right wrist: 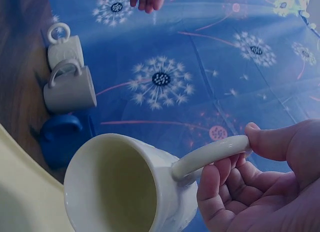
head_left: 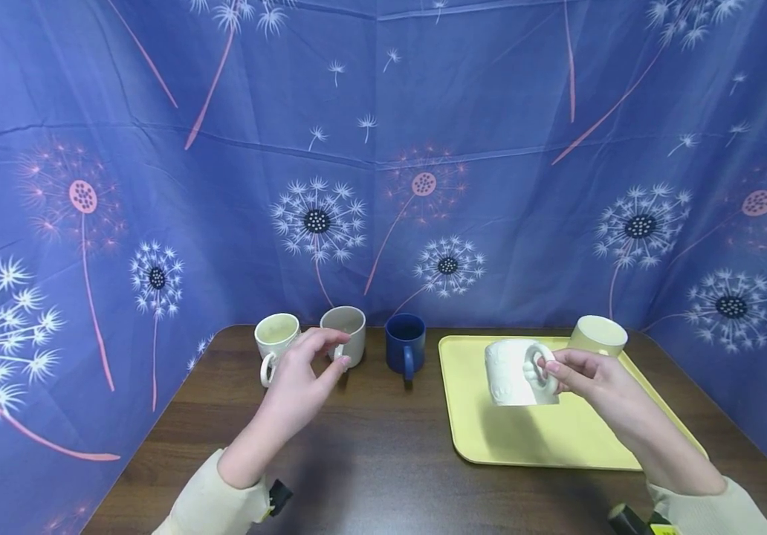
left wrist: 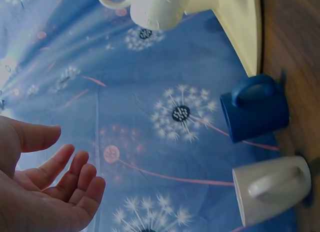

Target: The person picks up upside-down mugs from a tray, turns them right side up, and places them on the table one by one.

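My right hand (head_left: 553, 369) pinches the handle of a white embossed mug (head_left: 516, 372) and holds it tilted in the air over the yellow tray (head_left: 531, 438). In the right wrist view the thumb and fingers (right wrist: 260, 142) curl round the handle, with the mug's (right wrist: 120, 187) empty mouth facing the camera. My left hand (head_left: 313, 368) hovers in front of a beige mug (head_left: 345, 333) with fingers relaxed, holding nothing. The left wrist view shows its empty palm (left wrist: 45, 192) apart from the beige mug (left wrist: 272, 189).
A cream mug (head_left: 276, 336), the beige mug and a dark blue mug (head_left: 405, 343) stand in a row at the back of the brown table (head_left: 370, 461). A pale yellow mug (head_left: 597, 336) stands on the tray's far corner. Blue dandelion cloth walls in three sides.
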Motion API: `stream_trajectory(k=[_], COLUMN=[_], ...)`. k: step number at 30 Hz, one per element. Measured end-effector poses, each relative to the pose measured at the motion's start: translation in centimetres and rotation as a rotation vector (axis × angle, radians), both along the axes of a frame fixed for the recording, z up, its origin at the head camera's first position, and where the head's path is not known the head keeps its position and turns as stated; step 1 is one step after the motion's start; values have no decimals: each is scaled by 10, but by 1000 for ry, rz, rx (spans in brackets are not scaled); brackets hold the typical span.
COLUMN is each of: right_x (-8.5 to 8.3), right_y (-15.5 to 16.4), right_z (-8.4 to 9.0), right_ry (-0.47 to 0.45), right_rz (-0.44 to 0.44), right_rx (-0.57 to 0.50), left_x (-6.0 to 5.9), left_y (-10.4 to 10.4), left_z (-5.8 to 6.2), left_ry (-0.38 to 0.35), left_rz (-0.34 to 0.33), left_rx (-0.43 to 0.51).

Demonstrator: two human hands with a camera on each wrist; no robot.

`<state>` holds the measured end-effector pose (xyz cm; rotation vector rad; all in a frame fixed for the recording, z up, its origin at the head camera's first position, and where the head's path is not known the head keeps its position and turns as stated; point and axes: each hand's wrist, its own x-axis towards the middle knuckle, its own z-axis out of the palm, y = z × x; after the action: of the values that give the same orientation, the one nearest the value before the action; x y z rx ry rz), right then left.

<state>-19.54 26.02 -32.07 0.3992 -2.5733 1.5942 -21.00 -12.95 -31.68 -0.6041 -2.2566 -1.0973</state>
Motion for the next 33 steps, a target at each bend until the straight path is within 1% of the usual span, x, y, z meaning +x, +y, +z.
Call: stream_trajectory(k=[8,12,16,19,23,27,30,33], right_x=[8,10,12,14,16,18,18,18], right_y=[-8,-11,-16,-19,-24,-28,-31,-34], right_z=[6,7,6,7,6,4,3,3], right_ry=[22,40,67,72,55,68,89,101], right_rz=[36,76,115,141,168,212,263,293], right_rx=[-6,-32,-38,-26,-26,-19,-19,-23], left_x=[6,5,3,2,2,2,3,2], left_y=[20,31,41,49,58,66,72,77], left_z=[5,8,7,5,3,2,0,-2], left_ry=[45,69,86,88,82,60,43,39], left_rz=[-74,-136,-203,-241,-286,-329,-350,-369], left_rx=[-9,-20,-24,-34,-58,-81,-98,-108])
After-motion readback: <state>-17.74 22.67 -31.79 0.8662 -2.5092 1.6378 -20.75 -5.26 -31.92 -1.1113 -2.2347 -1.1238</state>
